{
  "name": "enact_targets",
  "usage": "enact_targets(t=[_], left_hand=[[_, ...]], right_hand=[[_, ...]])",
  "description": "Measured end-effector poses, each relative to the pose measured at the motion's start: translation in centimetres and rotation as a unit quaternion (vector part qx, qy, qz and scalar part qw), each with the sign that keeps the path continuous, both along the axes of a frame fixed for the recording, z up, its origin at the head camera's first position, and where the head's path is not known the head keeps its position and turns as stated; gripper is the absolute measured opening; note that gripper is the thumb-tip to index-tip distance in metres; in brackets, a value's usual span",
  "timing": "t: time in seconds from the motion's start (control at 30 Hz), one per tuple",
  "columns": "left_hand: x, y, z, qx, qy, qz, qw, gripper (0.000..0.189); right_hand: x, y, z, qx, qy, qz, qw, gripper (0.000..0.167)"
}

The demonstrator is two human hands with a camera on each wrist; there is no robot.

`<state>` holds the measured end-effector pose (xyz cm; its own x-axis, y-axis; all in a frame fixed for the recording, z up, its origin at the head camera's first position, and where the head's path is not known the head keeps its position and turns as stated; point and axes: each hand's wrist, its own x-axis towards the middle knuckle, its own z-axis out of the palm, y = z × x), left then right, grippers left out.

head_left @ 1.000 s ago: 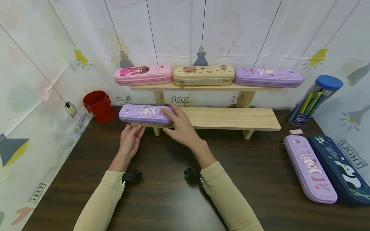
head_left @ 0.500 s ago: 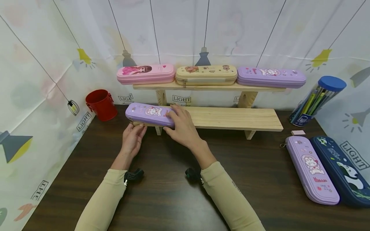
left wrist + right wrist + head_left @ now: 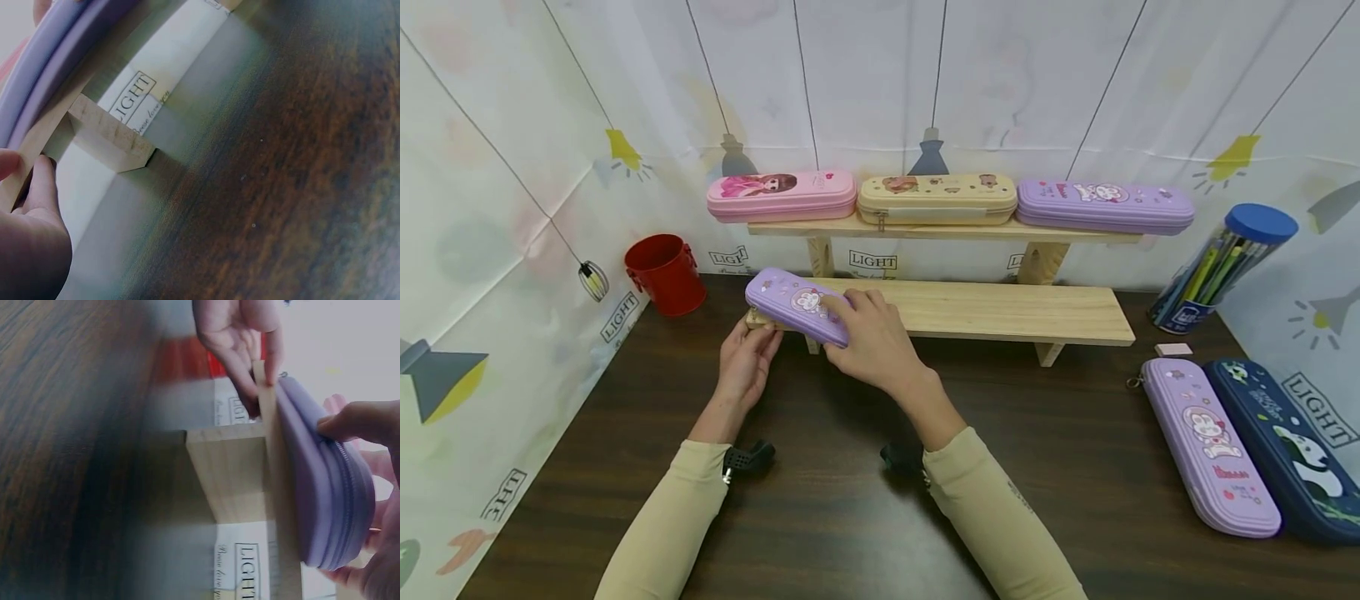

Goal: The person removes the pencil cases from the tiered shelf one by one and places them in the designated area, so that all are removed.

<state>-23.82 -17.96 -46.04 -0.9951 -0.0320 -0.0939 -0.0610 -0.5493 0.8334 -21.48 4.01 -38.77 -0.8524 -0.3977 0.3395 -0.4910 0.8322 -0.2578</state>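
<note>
A purple pencil case with a cartoon character on its lid sits askew on the left part of the wooden shelf's lower board, its right end angled toward the front. My right hand grips that right end, thumb on the zipped front side in the right wrist view and fingers over the lid and far side. With my left hand I pinch the left end of the lower board, thumb above and fingers beneath, as the right wrist view shows. The case's zip is closed along the visible side.
Pink, cream and purple pencil cases line the upper board. A red bucket stands at left. At right are a blue-lidded pen tub, an eraser, a lilac case and a navy panda case.
The held purple pencil case has slid right along the lower board and turned, its right end coming forward. My right hand now wraps further round it. The left hand keeps hold of the board's end.
</note>
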Motion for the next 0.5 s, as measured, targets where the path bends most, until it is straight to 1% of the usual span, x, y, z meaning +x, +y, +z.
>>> enact_targets(t=[0.13,0.23,0.5], left_hand=[[-0.08,0.05,0.11,0.003,-0.003,0.001,1.0000,0.061],[-0.11,0.12,0.12,0.001,-0.002,-0.004,1.0000,0.061],[-0.03,-0.07,0.16,-0.005,-0.005,-0.004,1.0000,0.060]], right_hand=[[0.50,0.39,0.60,0.035,-0.019,-0.008,0.9992,0.062],[0.71,0.75,0.77,0.046,-0.024,-0.012,0.9986,0.062],[0.72,0.86,0.52,0.018,-0.017,-0.009,0.9997,0.050]])
